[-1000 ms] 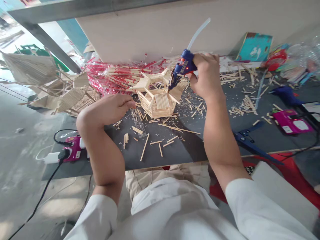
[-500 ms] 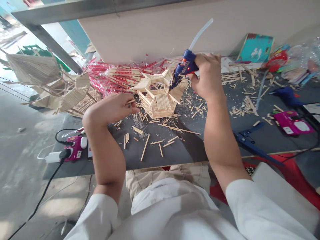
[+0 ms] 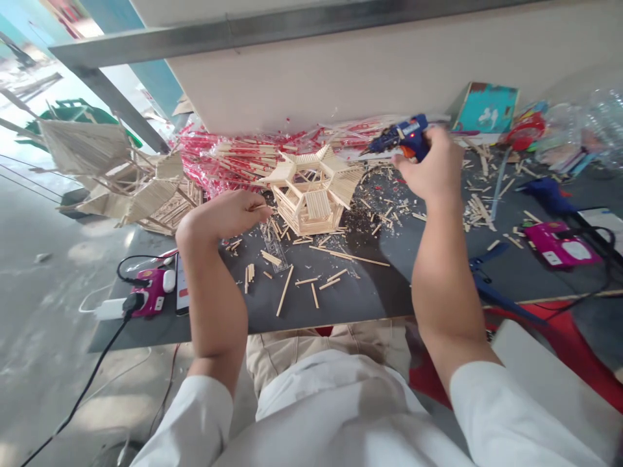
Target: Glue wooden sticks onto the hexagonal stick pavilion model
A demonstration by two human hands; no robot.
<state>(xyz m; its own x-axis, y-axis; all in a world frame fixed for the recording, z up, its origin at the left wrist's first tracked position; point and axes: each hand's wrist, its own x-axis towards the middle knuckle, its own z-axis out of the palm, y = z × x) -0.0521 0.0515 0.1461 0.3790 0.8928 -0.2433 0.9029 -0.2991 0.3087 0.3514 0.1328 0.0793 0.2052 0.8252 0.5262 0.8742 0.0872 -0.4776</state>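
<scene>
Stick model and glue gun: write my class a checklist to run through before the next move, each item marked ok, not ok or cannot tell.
1. Stick model standing upright on the table: ok.
2. Glue gun held in the right hand: ok.
3. Nozzle off the model: ok, a gap shows between them.
4. Short stick pinched in the left hand: ok.
5. Nozzle heat: cannot tell, though a red light shows on the gun.
6. Tabletop free of scraps: not ok, loose sticks lie about.
</scene>
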